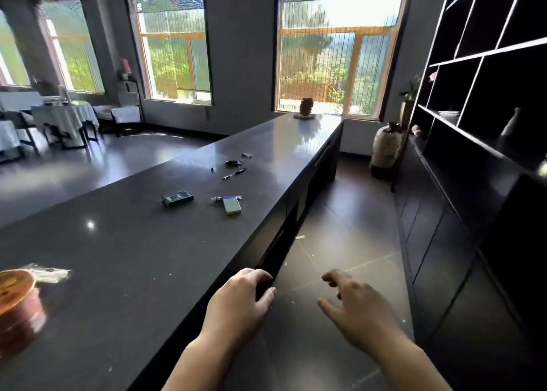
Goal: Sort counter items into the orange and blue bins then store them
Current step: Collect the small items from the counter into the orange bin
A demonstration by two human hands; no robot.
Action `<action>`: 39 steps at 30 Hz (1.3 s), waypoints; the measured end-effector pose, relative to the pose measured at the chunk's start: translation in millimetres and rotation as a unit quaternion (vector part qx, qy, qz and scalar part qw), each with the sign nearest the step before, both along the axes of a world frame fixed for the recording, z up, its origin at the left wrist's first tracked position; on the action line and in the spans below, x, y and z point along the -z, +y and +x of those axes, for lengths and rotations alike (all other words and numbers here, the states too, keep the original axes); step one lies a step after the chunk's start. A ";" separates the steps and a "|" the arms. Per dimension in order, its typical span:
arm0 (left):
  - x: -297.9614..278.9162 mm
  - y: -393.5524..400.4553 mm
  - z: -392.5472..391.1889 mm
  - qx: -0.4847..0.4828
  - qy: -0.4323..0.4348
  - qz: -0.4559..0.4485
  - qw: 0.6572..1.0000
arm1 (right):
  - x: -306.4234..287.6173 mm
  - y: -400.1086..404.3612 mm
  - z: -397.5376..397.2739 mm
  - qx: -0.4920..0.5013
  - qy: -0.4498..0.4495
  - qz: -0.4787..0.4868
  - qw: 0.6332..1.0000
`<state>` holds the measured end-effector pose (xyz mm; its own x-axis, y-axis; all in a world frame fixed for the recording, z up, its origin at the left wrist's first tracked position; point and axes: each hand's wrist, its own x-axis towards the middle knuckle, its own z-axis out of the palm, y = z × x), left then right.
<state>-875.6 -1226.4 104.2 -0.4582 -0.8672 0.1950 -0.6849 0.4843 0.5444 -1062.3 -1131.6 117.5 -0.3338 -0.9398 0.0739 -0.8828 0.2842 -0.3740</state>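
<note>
The person stood at the near end of a long dark counter [142,242]. Their left hand [239,299] curled over the counter's near right edge, fingers hooked at the dark gap beneath it; whether it held anything I could not tell. The right hand [352,307] hung over the tiled floor [340,242] just right of the counter, fingers loosely spread, holding nothing. Farther along the top lay a dark blue box [178,198], a pale box [232,205] touching a small tube [226,198], and beyond them a pen [233,173] and a dark key fob [233,163]. An orange bin [17,305] sat blurred at the near left. Dark shelving [479,94] lined the right wall.
</note>
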 end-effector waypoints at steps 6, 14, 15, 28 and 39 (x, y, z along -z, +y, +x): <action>22.4 -81.5 -34.7 -0.050 -0.017 0.028 0.998 | 14.7 -94.6 -48.9 -0.042 -0.007 0.008 0.999; 18.0 -230.3 -101.4 -0.043 0.000 0.037 0.998 | 8.1 -230.4 -112.4 -0.044 0.006 0.013 0.999; 14.6 -248.1 -111.6 -0.043 0.001 0.030 0.999 | 4.2 -246.0 -121.8 -0.037 0.012 0.000 0.999; 26.8 -397.8 -232.9 -0.067 -0.017 0.045 0.997 | 33.5 -402.3 -255.7 -0.049 -0.015 0.015 0.999; 21.4 -495.0 -304.8 -0.208 0.054 0.007 0.977 | 27.5 -552.7 -345.6 -0.135 -0.014 -0.007 0.991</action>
<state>-1180.4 -1721.4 82.8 -0.0433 -0.9770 0.2088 -0.7590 0.1681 0.6290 -1407.9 -1684.2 90.0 -0.0730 -0.9940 0.0810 -0.9155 0.0346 -0.4007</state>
